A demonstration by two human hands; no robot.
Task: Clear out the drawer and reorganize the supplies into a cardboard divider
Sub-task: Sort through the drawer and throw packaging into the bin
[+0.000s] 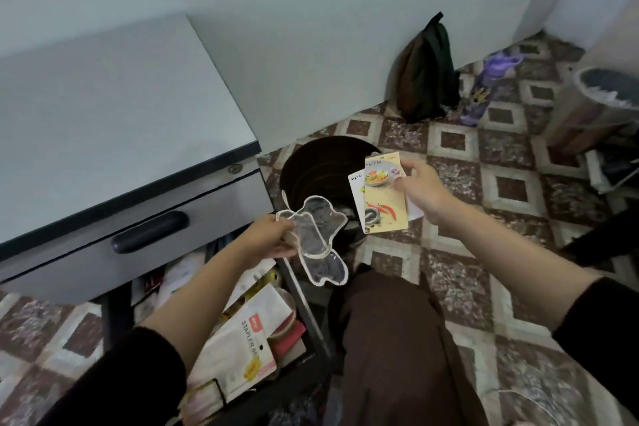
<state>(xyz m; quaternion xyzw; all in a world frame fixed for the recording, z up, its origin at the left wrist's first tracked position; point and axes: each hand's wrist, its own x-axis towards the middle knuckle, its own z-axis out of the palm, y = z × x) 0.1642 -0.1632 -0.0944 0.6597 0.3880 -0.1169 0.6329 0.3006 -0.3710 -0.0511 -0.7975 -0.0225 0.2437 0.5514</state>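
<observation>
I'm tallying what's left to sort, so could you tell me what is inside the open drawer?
A white stapler package lies on top in the drawer, with papers and a reddish item beside it. The left forearm and the package itself cover what lies beneath.

We noted a dark backpack (423,76) leaning against the wall (311,28), a purple bottle (484,93) just beside it on the patterned floor (511,190).

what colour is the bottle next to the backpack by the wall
Purple; the bottle is just right of the dark backpack in the head view.
</observation>
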